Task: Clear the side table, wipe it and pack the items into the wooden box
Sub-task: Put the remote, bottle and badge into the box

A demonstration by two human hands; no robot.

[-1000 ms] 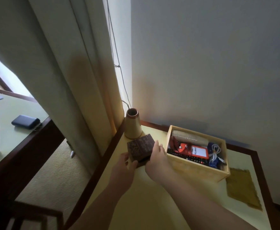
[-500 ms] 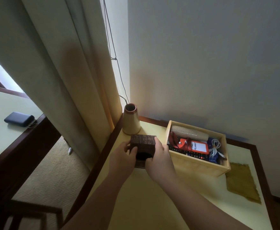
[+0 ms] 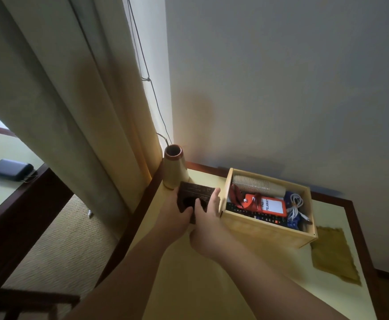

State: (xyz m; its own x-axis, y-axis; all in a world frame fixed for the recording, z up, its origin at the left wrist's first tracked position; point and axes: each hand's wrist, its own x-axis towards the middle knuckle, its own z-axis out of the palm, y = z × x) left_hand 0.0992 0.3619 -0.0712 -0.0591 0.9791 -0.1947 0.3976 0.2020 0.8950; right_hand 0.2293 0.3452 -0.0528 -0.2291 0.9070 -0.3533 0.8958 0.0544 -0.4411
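A small dark carved box (image 3: 194, 191) is held at the back left of the side table (image 3: 212, 280), between both hands. My left hand (image 3: 177, 214) grips its left side and my right hand (image 3: 208, 224) grips its right side, thumb across the front. Just to the right stands the pale wooden box (image 3: 265, 232), holding a stack of paper cups (image 3: 256, 185), an orange badge holder (image 3: 271, 205), a black remote and a white cable (image 3: 297, 206). An olive cloth (image 3: 334, 255) lies flat on the table right of the wooden box.
A tan vase (image 3: 174, 169) stands in the table's back left corner, against the curtain (image 3: 73, 100) and wall. A thin cord hangs down behind the vase. At far left, another table carries a dark power bank (image 3: 10, 169). Carpeted floor lies between the tables.
Both hands have turned the dark box and drawn it slightly toward me, so its front with a round recess now faces up. The view has tilted upward.
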